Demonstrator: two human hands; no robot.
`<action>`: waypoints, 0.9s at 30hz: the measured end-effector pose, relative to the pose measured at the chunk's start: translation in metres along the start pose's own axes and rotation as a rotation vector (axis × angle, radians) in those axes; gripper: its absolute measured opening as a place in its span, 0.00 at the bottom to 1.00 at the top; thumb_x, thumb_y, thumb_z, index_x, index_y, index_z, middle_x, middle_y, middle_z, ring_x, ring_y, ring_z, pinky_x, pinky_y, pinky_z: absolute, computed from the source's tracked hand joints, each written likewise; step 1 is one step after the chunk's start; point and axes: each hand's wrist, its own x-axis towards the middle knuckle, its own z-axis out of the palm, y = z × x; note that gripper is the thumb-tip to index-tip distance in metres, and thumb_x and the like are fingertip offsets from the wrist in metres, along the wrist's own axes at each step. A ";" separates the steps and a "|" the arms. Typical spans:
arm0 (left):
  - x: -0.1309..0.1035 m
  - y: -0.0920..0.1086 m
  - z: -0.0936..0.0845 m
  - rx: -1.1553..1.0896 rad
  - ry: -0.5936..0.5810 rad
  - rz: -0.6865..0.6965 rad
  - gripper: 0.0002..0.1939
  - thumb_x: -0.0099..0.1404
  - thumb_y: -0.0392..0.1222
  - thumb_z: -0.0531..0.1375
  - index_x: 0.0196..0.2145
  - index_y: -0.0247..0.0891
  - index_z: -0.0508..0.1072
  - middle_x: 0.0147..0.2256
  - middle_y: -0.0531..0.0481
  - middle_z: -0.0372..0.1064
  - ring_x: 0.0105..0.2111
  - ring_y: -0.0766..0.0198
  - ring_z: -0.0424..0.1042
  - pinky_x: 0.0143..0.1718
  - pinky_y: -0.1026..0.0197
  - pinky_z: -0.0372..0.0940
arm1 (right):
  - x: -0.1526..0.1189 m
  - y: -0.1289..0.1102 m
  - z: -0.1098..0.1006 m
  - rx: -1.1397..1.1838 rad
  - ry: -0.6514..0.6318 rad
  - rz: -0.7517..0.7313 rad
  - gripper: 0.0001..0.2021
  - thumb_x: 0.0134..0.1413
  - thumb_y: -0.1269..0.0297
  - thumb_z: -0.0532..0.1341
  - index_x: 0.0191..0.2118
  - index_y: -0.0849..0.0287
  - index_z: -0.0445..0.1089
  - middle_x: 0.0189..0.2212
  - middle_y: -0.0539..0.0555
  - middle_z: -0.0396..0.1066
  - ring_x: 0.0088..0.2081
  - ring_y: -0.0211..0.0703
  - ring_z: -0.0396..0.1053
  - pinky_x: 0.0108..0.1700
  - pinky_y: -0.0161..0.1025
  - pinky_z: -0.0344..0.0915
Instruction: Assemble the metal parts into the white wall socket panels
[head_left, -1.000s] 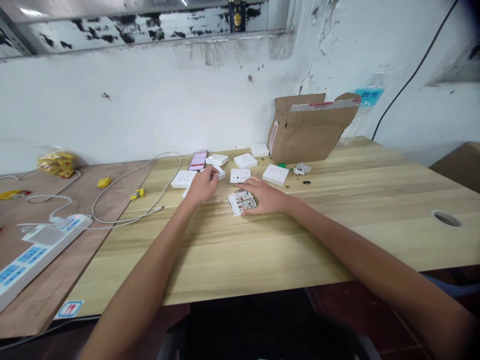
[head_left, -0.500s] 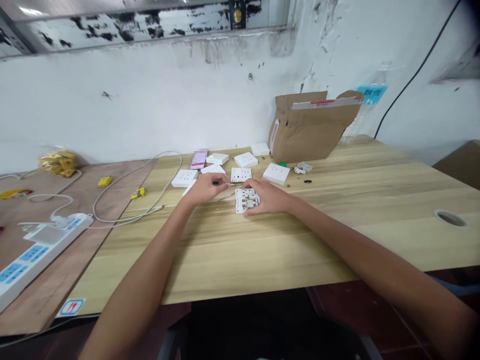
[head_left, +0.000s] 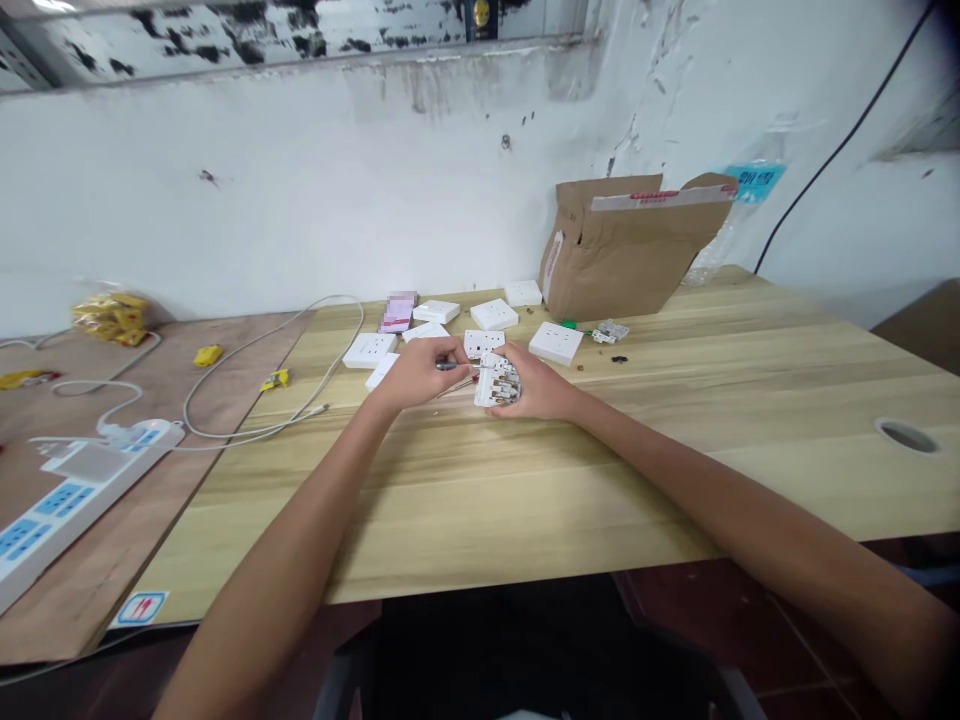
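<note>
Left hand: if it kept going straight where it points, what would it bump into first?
Probably the white socket piece in the right hand; the thin tool in the left hand points that way, though depth is unclear.

You count two hands [head_left: 424, 372] [head_left: 534, 385]; one thin tool [head_left: 445, 366]; one opened socket unit [head_left: 489, 386]; eight white socket pieces [head_left: 556, 343]; one phone [head_left: 397, 312]; one power strip [head_left: 75, 500]; one open cardboard box [head_left: 622, 255]; three loose yellow items [head_left: 208, 355]; one clear bag of yellow pieces [head_left: 112, 319]; one round table hole [head_left: 907, 437].

Right hand [head_left: 535, 385] grips white socket module [head_left: 493, 382]; left hand [head_left: 421, 371] holds slim tool [head_left: 446, 366].
</note>
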 end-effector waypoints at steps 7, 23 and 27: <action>-0.001 0.010 0.008 0.177 0.146 0.098 0.08 0.70 0.46 0.63 0.35 0.42 0.76 0.32 0.51 0.79 0.31 0.58 0.73 0.37 0.56 0.65 | 0.006 0.009 0.006 -0.065 0.165 0.046 0.43 0.46 0.44 0.81 0.61 0.54 0.64 0.56 0.64 0.75 0.55 0.69 0.74 0.57 0.56 0.71; 0.002 -0.006 0.023 0.295 0.174 0.042 0.05 0.73 0.44 0.61 0.39 0.42 0.75 0.35 0.48 0.80 0.35 0.54 0.76 0.37 0.55 0.63 | 0.008 0.019 -0.010 -0.219 0.194 -0.132 0.23 0.69 0.68 0.64 0.67 0.51 0.70 0.61 0.62 0.77 0.61 0.64 0.76 0.62 0.58 0.74; 0.002 -0.010 0.024 0.261 0.146 0.024 0.06 0.72 0.44 0.62 0.38 0.41 0.75 0.36 0.48 0.81 0.36 0.54 0.76 0.39 0.55 0.64 | 0.008 0.025 -0.009 -0.242 0.220 -0.168 0.21 0.68 0.70 0.65 0.64 0.53 0.74 0.60 0.62 0.79 0.61 0.63 0.77 0.62 0.57 0.75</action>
